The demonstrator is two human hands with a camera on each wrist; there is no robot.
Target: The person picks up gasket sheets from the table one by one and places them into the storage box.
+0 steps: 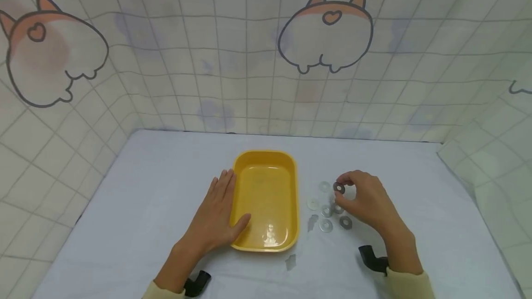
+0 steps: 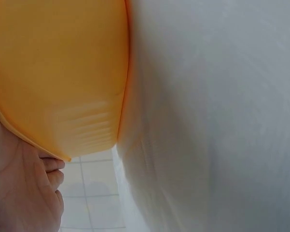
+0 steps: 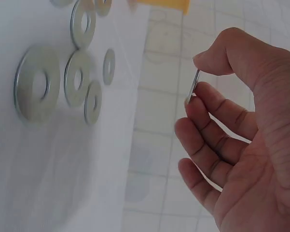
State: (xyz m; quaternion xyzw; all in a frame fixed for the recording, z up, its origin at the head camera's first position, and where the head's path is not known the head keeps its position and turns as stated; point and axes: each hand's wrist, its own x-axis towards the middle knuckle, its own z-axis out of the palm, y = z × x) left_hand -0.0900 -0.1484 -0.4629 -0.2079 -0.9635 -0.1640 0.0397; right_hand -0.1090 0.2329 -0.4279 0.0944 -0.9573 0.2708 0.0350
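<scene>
A yellow tray (image 1: 291,170) lies in the middle of the white-covered table; in the left wrist view its orange-yellow side (image 2: 62,72) fills the upper left. My left hand (image 1: 218,216) rests flat against the tray's left rim with straight fingers, the thumb over the near-left edge. My right hand (image 1: 353,193) is lifted just right of the tray and pinches one metal washer (image 1: 339,188) between thumb and fingertips; the right wrist view shows that washer (image 3: 193,87) edge-on. Several more washers (image 1: 326,211) lie on the cloth under and left of that hand, and appear as a cluster of washers (image 3: 77,79).
Two small grey scraps (image 1: 312,222) (image 1: 291,262) lie on the cloth near the tray's right and front. Tiled cartoon-print curtain walls (image 1: 249,59) close in the table at the back and both sides. A small object (image 1: 270,235) shows inside the tray's near end.
</scene>
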